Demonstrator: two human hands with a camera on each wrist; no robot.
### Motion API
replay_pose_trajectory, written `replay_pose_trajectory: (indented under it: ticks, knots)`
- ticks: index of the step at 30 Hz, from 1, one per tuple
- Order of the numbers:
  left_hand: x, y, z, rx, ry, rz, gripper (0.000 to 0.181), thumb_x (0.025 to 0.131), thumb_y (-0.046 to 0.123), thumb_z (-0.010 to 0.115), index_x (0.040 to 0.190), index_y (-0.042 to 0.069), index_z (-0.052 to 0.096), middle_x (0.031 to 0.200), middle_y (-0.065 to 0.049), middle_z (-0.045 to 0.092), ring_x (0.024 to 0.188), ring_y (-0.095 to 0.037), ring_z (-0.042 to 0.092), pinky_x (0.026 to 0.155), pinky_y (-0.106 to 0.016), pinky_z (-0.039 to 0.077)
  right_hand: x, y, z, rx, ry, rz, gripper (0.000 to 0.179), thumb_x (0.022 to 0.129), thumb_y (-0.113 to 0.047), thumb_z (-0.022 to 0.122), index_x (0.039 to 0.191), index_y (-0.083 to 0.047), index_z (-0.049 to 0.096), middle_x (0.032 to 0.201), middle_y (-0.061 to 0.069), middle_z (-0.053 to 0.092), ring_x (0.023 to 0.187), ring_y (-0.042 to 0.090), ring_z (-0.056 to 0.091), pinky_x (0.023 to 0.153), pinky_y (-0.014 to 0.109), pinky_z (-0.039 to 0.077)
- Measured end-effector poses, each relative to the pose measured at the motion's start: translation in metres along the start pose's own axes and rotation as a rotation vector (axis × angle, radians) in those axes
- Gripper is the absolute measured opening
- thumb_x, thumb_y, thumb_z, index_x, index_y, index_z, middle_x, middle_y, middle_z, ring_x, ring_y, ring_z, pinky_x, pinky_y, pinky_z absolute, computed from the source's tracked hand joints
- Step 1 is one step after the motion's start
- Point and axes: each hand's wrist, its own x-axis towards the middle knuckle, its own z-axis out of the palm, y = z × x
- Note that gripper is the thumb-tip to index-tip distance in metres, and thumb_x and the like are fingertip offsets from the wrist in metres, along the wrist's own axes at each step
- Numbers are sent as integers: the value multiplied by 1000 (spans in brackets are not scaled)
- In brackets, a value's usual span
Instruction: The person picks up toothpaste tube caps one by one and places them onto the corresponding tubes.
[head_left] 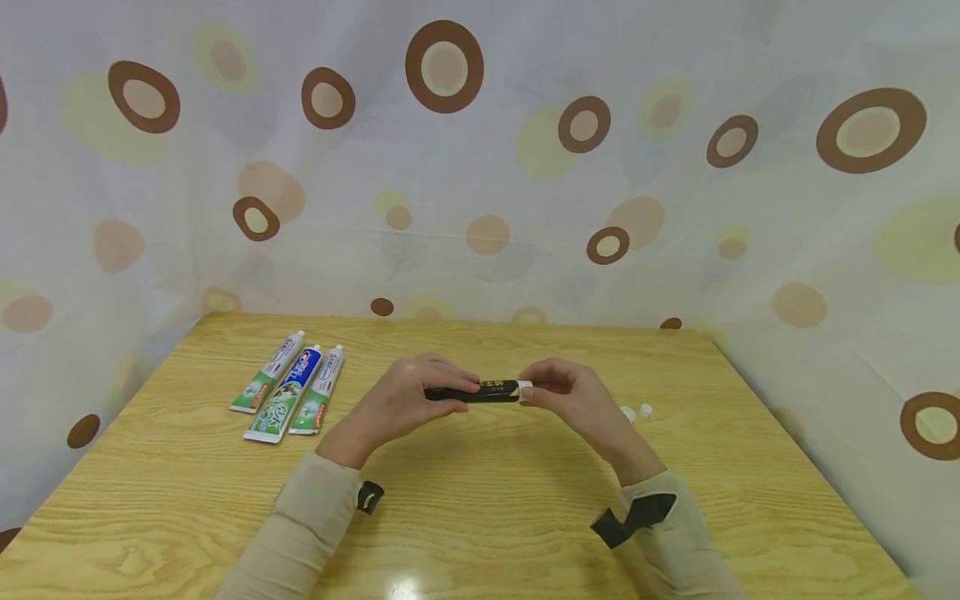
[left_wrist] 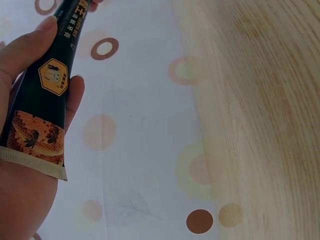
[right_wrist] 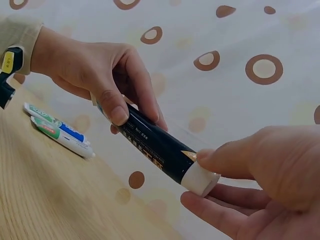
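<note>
Thumb and fingers of the right hand (head_left: 581, 406) pinch the white cap (right_wrist: 199, 181) of a black tube (head_left: 497, 391); the left hand (head_left: 401, 398) grips the tube's body. The tube hangs between both hands above the wooden table (head_left: 480, 517). Small white pieces (head_left: 647, 411) lie just beside the right hand, and three other tubes (head_left: 282, 404) lie together toward the left.

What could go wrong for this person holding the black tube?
The left hand grips the glossy black printed tube; squeezing hard might push its contents out if the end opens. The right hand pinches the short white cylindrical cap above the yellowish wood-grain table, so a loosened cap could slip and drop. Small round white pieces lie near the right hand; a careless sweep might scatter them.
</note>
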Motion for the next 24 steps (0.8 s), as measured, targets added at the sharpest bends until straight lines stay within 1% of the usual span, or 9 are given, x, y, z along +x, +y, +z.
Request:
replay_pose_trajectory:
  ticks: [5,10,13,16,19,21,24]
  knots:
    - [0,-2,1,-18,-22,-35,28,81,14,82,108,15,78,114,-1,74,104,-17,68,82,-27,57,1,1,-2,-75,2,3,30,94,-22,69,121,-8,68,118,13,69,101,21,70,96,41,54]
    - [1,-4,-3,-41,-83,-97,31,83,14,81,113,15,75,120,-2,71,109,-18,67,84,-27,57,2,1,-5,-127,57,10,28,94,-25,70,119,-12,71,117,10,71,102,19,69,95,40,54]
    - [3,-7,-8,-39,-114,-113,32,85,14,79,116,16,73,121,-1,71,111,-16,67,86,-28,57,4,0,-8,-141,76,4,29,94,-25,70,119,-12,71,117,9,71,104,19,68,95,41,54]
    - [4,-10,-13,-30,-142,-128,32,87,17,77,118,17,72,120,2,71,100,-11,67,79,-27,56,6,0,-12,-139,67,5,29,94,-25,70,120,-12,71,118,10,71,104,20,68,96,44,53]
    - [4,-13,-17,-25,-179,-155,31,89,20,75,120,18,72,120,3,71,91,-8,63,72,-25,54,9,1,-16,-144,69,13,28,94,-23,70,120,-12,71,118,10,70,104,20,67,97,45,53]
    - [5,-15,-19,-28,-205,-185,30,91,20,74,120,18,72,120,3,71,87,-9,61,71,-25,53,10,2,-18,-155,68,15,28,94,-23,69,120,-13,70,118,10,70,105,21,67,97,45,53]
    - [7,-17,-21,-22,-234,-218,29,91,17,73,121,17,71,120,1,71,88,-10,63,72,-24,54,14,4,-22,-183,57,5,27,95,-23,69,120,-14,70,119,9,69,108,23,66,97,44,52]
